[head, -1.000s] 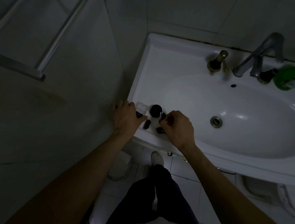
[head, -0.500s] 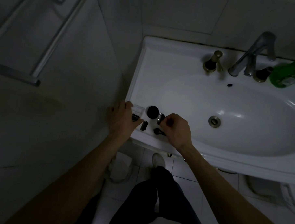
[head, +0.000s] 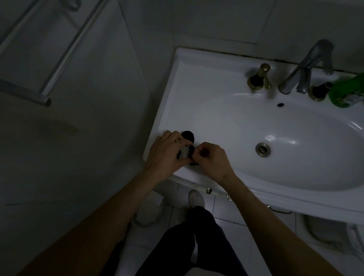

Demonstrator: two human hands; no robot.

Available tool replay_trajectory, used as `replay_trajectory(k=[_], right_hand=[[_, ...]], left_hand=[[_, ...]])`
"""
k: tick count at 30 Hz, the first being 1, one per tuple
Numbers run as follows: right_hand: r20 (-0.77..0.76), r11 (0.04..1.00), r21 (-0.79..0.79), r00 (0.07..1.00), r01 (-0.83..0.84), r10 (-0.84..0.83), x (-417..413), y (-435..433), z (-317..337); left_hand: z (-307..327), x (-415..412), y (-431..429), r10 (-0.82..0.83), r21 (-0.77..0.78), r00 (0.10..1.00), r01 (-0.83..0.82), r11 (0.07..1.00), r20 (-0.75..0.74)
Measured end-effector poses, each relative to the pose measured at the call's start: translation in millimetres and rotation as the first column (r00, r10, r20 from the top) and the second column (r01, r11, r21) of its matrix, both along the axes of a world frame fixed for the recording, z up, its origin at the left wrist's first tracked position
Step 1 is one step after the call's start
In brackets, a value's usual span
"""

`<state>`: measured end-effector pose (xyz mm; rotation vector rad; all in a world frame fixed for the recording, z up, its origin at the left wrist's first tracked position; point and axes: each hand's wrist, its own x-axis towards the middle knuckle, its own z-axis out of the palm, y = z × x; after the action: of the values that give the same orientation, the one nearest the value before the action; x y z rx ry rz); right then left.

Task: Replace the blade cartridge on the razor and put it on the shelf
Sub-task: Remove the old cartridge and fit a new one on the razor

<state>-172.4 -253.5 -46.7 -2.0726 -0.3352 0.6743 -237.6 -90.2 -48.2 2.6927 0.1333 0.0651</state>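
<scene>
Looking down in dim light, I see both hands meeting over the near left corner of the sink point(head: 200, 80). My left hand point(head: 168, 154) is curled around a small pale piece with a metallic edge, the cartridge point(head: 186, 153), with the thumb and fingers closed on it. My right hand point(head: 212, 160) is pinched narrow, its fingertips point(head: 199, 150) pressed against the cartridge's right side, so the two hands touch there. Whether the right hand holds anything of its own I cannot tell; a dark sliver shows under its fingers at the sink's edge, too shadowed to name. I cannot make out the razor handle for sure. Just beyond the left fingertips a black round cap point(head: 188, 135) sits on the rim. Well right of the fingers are the drain point(head: 262, 149), the tap point(head: 305, 68) and a green bottle point(head: 352, 91). A rail point(head: 61, 55) runs along the wall far to the left.
</scene>
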Motion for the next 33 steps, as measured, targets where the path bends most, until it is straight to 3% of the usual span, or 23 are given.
replay_trajectory(k=[4, 9, 12, 19, 24, 33], right_hand=[[0.121, 0.989, -0.141, 0.993, 0.035, -0.018, 1.0, -10.0, -5.5], [0.193, 0.922, -0.366, 0.959, -0.128, 0.209, 5.3, -28.9, -20.3], [0.232, 0.897, -0.412, 0.933, -0.161, 0.274, 1.0, -28.7, -23.0], [0.274, 0.891, -0.417, 0.909, -0.183, 0.315, -3.1, -19.7, -21.2], [0.195, 0.947, -0.259, 0.950, -0.191, 0.245, -0.5, -17.6, -10.4], [0.146, 0.969, -0.181, 0.969, -0.171, 0.198, 2.3, -14.4, 2.8]], left_hand=[[-1.1, -2.4, 5.5, 0.036, -0.005, 0.999, -0.036, 0.999, -0.007], [0.6, -7.6, 11.2, 0.060, -0.007, 0.998, -0.060, 0.998, -0.030], [2.7, -10.4, 10.1, 0.056, 0.007, 0.998, -0.055, 0.998, -0.040], [0.5, -14.5, 8.7, 0.059, -0.017, 0.997, -0.060, 0.998, -0.052], [0.2, -13.5, 10.7, 0.084, -0.049, 0.995, -0.087, 0.995, -0.045], [3.6, -6.1, 15.0, 0.084, -0.260, 0.990, -0.111, 0.959, -0.112]])
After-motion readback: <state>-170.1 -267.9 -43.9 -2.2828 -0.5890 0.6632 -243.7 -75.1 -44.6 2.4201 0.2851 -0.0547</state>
